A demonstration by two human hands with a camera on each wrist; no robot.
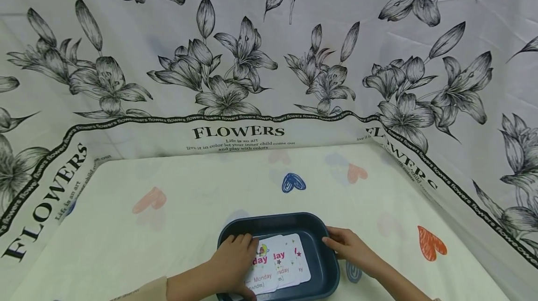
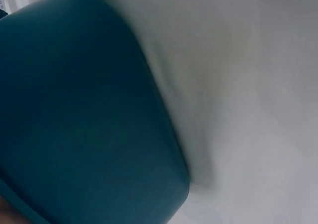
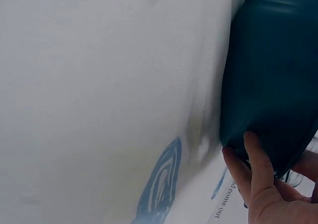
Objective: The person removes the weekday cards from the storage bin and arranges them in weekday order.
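A heart-printed cloth meets a flower-printed curtain behind. The left hand covers the left end of the cards inside the tray, whether gripping I cannot tell; the right hand pinches the tray's right rim.

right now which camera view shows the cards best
The head view: the cards show their print inside the tray, partly covered by the left hand. Both wrist views show the tray's outside but no cards.

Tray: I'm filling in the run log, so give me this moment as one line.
left grip: over cards, left side | right grip: holds tray rim | cards: overlapping, in tray
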